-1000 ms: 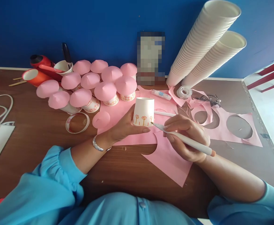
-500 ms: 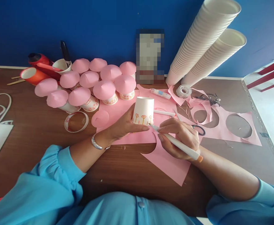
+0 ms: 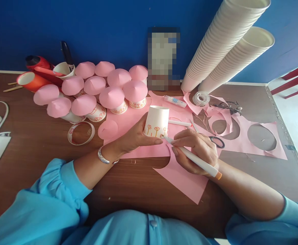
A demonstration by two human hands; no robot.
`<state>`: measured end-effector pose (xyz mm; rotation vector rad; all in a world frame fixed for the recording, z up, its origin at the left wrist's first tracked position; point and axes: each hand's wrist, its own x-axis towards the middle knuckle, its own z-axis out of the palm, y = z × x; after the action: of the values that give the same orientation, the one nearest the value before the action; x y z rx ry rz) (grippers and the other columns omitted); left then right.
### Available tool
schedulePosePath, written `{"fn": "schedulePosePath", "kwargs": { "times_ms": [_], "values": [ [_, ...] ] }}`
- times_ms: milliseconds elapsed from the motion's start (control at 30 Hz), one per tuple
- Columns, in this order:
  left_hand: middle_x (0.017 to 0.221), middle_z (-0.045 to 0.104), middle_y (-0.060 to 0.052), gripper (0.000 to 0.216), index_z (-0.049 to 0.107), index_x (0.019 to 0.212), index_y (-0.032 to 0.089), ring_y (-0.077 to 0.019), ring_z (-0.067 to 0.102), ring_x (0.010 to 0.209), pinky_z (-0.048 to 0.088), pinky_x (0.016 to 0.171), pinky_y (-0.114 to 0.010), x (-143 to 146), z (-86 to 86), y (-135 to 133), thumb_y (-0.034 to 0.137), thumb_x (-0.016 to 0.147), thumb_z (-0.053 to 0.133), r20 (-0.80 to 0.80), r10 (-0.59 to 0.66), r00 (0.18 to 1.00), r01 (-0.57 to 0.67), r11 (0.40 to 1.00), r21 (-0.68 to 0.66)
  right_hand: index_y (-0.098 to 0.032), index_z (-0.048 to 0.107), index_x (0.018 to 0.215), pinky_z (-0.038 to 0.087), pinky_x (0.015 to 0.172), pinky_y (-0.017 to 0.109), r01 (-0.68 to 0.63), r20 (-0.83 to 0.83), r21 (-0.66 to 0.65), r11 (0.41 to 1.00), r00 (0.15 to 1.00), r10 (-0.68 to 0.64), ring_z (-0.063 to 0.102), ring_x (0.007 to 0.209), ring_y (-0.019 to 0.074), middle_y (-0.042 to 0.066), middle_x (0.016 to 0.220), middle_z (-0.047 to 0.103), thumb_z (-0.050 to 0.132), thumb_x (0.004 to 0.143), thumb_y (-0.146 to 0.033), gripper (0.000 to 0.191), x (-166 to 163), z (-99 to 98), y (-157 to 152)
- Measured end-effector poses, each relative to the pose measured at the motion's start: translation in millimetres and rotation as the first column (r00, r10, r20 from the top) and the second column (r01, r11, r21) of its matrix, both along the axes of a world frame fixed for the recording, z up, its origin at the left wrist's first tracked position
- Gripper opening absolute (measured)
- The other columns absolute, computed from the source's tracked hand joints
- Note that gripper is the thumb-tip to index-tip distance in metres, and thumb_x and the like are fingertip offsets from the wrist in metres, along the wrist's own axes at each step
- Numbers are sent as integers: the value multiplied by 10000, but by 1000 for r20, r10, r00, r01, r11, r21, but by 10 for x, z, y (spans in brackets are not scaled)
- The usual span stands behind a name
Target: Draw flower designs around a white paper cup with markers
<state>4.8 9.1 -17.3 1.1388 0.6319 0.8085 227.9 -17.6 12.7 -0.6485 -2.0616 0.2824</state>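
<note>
In the head view, I can see a white paper cup [image 3: 158,117] in the person's left hand [image 3: 135,137], in front of the body and above the pink paper [image 3: 143,152]. The cup looks upside down, with its thin end up and orange flowers drawn on its side. The left fingers are wrapped on it down low, with the thumb lying along the wide bottom edge; the others are mostly hidden, so I can't tell how far round they go. The right fingers pinch a white marker [image 3: 199,162] like a pencil, and its tip is at the cup's side, near the bottom. I think the cup is very light and a bit bendy, so a hard squeeze could dent it. The wide edge seems a good place to hold, as a rim is mostly stiffer than the thin wall. Paper shouldn't slip much, but fingers on wet ink might smudge the flowers. The marker looks hard, smooth and light, and I'd hold it close to the tip. Little cups with pink pointy tops [image 3: 111,97] stand nearby on the brown surface [image 3: 128,185].
</note>
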Motion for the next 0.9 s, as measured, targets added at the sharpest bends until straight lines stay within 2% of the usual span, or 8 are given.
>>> {"fn": "schedulePosePath", "kwargs": {
  "times_ms": [267, 633, 900],
  "values": [
    [1149, 685, -58, 570, 628, 1288, 267, -202, 629, 983, 518, 785, -297, 5, 14, 8, 264, 789, 904, -1, -5, 1000, 5, 1000, -4, -221, 608, 1056, 551, 495, 264, -28, -6, -4, 1000, 1000, 28, 704, 632, 160, 24, 770, 697, 624, 944, -93, 170, -5, -1, 16],
    [996, 620, -27, 546, 614, 1176, 233, -178, 577, 889, 500, 752, -300, 29, 98, 10, 337, 743, 931, -45, 13, 999, -14, 1000, -27, -230, 608, 1072, 554, 488, 278, -34, 3, -9, 999, 999, 34, 709, 640, 167, 24, 779, 697, 623, 954, -99, 177, -9, 2, 18],
    [1000, 601, -16, 537, 600, 1194, 241, -169, 566, 894, 496, 750, -290, 22, 93, 9, 283, 762, 916, -38, 0, 999, -1, 999, -35, -240, 607, 1085, 562, 491, 282, -27, 18, -18, 999, 999, 27, 709, 642, 167, 18, 781, 698, 617, 955, -97, 194, -6, 3, 18]
  ]
}}
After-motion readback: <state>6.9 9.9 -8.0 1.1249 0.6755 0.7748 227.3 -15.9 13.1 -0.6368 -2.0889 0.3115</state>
